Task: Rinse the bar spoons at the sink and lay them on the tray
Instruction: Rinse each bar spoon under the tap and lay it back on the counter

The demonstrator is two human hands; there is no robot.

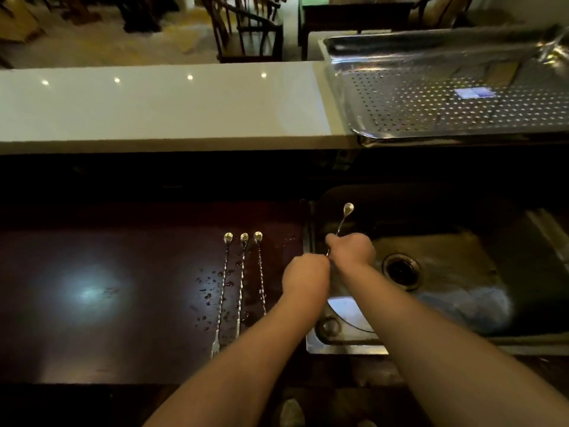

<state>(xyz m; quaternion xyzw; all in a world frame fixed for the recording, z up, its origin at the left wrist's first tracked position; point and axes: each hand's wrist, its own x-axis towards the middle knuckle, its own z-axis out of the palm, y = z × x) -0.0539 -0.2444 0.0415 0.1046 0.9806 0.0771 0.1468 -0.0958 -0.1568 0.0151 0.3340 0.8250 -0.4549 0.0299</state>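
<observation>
Over the sink's left edge, one bar spoon (344,217) is gripped by both hands — the right hand (351,248) is closed around the shaft just below the bowl, the left hand (305,272) is fisted on the lower stem, knuckles almost touching. The small bowl is pointed up and away, above the dark basin. No running water can be made out.

A light, stiff thing is being handled here: thin metal, a twisted stem that should give wet fingers some bite, though the polished bowl is judged slippery. The spiral mid-shaft is reckoned the best place to take hold.

Just left of the hands, three more spoons (242,272) are laid side by side on the dark glossy desk (92,297), bowls away, droplets scattered around them. The steel sink (455,272) is dull and rounded, its drain just right of the hands. Up on the pale upper counter (160,103), the perforated steel tray (446,97) is waiting — well apart from everything, with no spoon seen on it.
</observation>
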